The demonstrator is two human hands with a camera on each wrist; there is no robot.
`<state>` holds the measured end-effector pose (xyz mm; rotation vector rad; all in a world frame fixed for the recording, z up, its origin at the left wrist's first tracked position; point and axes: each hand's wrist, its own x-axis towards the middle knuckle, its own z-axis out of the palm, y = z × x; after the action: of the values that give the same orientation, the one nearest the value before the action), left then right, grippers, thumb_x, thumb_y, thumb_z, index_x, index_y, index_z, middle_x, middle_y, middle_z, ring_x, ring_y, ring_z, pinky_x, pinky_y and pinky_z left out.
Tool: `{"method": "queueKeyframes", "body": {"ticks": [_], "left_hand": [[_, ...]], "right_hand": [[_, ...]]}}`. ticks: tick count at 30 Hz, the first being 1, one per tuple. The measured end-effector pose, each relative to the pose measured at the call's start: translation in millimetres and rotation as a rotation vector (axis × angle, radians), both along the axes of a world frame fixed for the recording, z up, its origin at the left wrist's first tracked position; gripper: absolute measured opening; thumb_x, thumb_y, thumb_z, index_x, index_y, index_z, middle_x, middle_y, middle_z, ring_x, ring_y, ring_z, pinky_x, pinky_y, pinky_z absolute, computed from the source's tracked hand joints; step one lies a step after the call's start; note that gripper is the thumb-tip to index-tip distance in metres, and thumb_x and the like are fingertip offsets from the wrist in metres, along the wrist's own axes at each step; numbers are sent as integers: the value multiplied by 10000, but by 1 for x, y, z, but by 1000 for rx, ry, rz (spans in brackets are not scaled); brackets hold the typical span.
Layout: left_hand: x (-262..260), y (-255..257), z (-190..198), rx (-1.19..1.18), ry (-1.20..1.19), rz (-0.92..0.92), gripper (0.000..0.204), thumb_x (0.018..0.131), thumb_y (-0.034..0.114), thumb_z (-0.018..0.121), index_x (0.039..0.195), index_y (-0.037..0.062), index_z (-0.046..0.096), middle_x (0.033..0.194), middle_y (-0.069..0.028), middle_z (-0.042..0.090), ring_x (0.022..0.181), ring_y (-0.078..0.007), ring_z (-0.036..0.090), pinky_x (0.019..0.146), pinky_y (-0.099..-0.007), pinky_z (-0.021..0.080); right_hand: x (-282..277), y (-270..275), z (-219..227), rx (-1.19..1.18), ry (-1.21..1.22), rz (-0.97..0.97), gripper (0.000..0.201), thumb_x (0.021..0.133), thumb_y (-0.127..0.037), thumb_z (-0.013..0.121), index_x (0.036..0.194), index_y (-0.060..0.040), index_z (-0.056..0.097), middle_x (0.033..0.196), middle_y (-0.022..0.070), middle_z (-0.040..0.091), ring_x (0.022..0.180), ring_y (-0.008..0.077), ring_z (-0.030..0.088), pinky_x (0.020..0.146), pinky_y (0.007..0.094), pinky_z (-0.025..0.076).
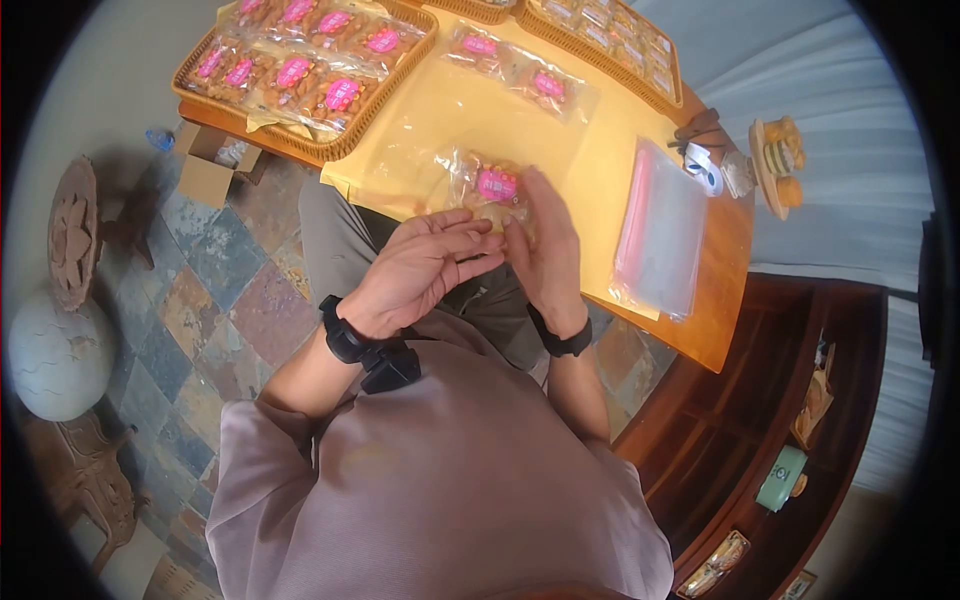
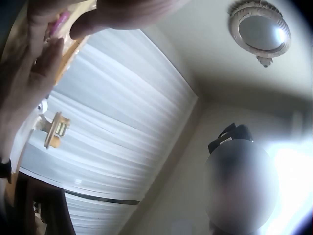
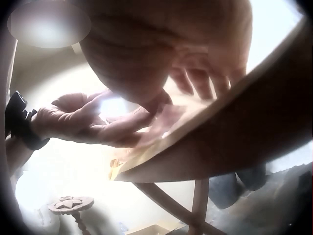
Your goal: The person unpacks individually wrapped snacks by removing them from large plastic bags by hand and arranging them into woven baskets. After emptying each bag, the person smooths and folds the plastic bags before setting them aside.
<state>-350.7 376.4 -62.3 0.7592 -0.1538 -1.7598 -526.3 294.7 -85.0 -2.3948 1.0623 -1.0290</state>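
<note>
A clear bag of brown baked pieces with a pink label [image 1: 490, 185] lies near the front edge of the table, between my two hands. My left hand [image 1: 425, 260] is at its near side, palm turned up and fingers stretched towards the right hand. My right hand [image 1: 545, 255] lies along the bag's right side, fingers fairly straight, its thumb close to the left fingertips. From the right wrist, the left hand [image 3: 85, 120] shows extended fingers near a pinkish translucent edge [image 3: 168, 120] at the table rim. The right palm [image 3: 161, 49] hides part of the bag there.
A wicker tray [image 1: 335, 150] of pink-labelled bags stands left, another wicker tray [image 1: 670, 95] at the far right. Two labelled packs [image 1: 548, 88] lie beyond my hands. Flat clear bags [image 1: 660, 235] are stacked on the right, near a white roll [image 1: 703, 170]. A dark wooden shelf [image 1: 730, 410] stands beside the table.
</note>
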Motion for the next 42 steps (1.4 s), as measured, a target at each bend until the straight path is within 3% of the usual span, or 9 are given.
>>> {"method": "queueKeyframes", "body": {"ticks": [4,11,14,16,17,20,25,34,42], "left_hand": [[-1,-1,-9,45,-2,190,454,1024,-26,531,1437,-136,379,1346,-230,570,1249,-326,633,1078,-387,558],[1,-28,-30,-42,39,71,458,1041,1,524,1462,-105,379,1259,-194,618,1131,-277,686,1029,-375,579],[4,-44,-30,-82,-145,46,489,1036,47,576,1471,-80,392,1187,-149,656,1045,-218,695,978,-340,591],[16,-56,-27,-202,-823,-151,428,1033,83,602,1411,-56,459,1135,-116,675,1013,-174,685,914,-315,597],[17,-59,-30,-182,-834,-141,428,1033,83,602,1411,-56,459,1135,-116,675,1013,-174,685,914,-315,597],[7,-68,-31,-238,-806,-74,298,1039,82,580,1296,-55,517,1142,-114,675,1032,-150,677,859,-304,598],[-6,-78,-43,-260,-98,-4,174,1044,93,562,1162,-34,561,1098,-107,670,1009,-175,682,886,-333,581],[-20,-114,-26,-57,-219,369,186,1090,139,506,1159,-29,546,1135,-156,627,1008,-249,673,931,-358,576],[-18,-121,-48,-134,16,247,270,1091,141,498,1290,-40,527,1160,-143,605,1041,-244,631,964,-380,552]], "right_hand": [[1,-3,-20,34,35,15,400,905,33,661,1304,37,631,1384,254,605,1289,420,583,1076,461,480],[-2,-5,-28,7,-45,10,336,909,64,640,1240,28,678,1328,225,659,1261,404,613,1068,452,488],[-3,-4,-25,17,-50,1,335,914,62,634,1244,27,679,1327,230,658,1267,404,610,1074,449,483],[-4,-2,-23,48,-61,4,333,926,54,629,1254,24,677,1328,234,656,1266,403,610,1075,449,482],[-4,0,-23,75,-63,-7,331,938,46,624,1263,21,675,1330,238,655,1265,402,611,1077,449,480],[-1,-1,-27,67,-62,-28,327,964,21,616,1288,16,666,1329,241,653,1260,393,613,1076,449,478],[-1,-2,-14,80,-64,13,309,991,-28,619,1292,31,659,1377,240,615,1292,403,577,1088,438,464],[5,0,20,62,-24,64,322,997,-35,613,1313,14,655,1448,252,557,1365,418,514,1121,449,430],[8,6,-5,20,-35,51,467,982,11,588,1446,14,539,1468,257,533,1355,429,515,1122,452,426]]}}
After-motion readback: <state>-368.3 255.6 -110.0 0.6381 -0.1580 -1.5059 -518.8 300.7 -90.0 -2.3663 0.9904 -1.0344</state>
